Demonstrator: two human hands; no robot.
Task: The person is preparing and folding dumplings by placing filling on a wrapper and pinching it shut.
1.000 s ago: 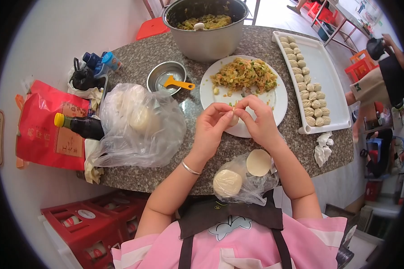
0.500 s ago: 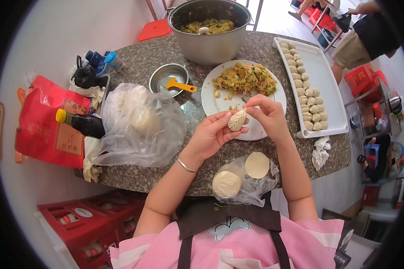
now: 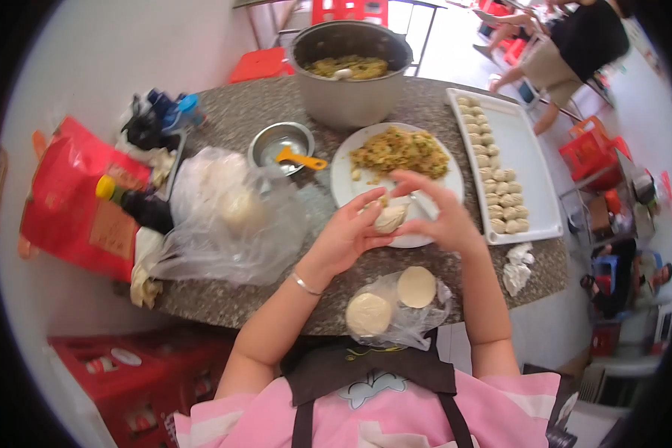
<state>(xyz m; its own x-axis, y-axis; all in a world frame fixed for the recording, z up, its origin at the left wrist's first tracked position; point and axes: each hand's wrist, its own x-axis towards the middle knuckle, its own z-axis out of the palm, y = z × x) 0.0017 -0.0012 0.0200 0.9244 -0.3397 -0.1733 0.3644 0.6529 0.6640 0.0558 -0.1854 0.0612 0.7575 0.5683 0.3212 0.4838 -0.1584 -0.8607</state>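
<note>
A pale folded dumpling [image 3: 390, 218] rests in my left hand [image 3: 349, 233], cupped by its fingers. My right hand [image 3: 434, 211] pinches the dumpling's right edge. Both hands hover over the near rim of a white plate [image 3: 343, 179] heaped with chopped yellow-green filling [image 3: 399, 151]. Right of them a white tray [image 3: 534, 172] carries rows of several finished dumplings [image 3: 496, 179]. Close to my body, round dough wrappers [image 3: 416, 287] lie on a clear plastic bag [image 3: 392, 328].
A big metal pot [image 3: 349, 82] of filling stands at the back of the granite table [image 3: 239, 112]. A small steel bowl [image 3: 276, 144] with an orange scraper, a large crumpled plastic bag [image 3: 224, 216], a dark bottle [image 3: 138, 205] and a red bag [image 3: 75, 201] lie left. Another person [image 3: 567, 52] sits far right.
My hands have shifted slightly toward me over the plate's rim, and the dumpling has been folded further. The person at the far right has come more into view.
</note>
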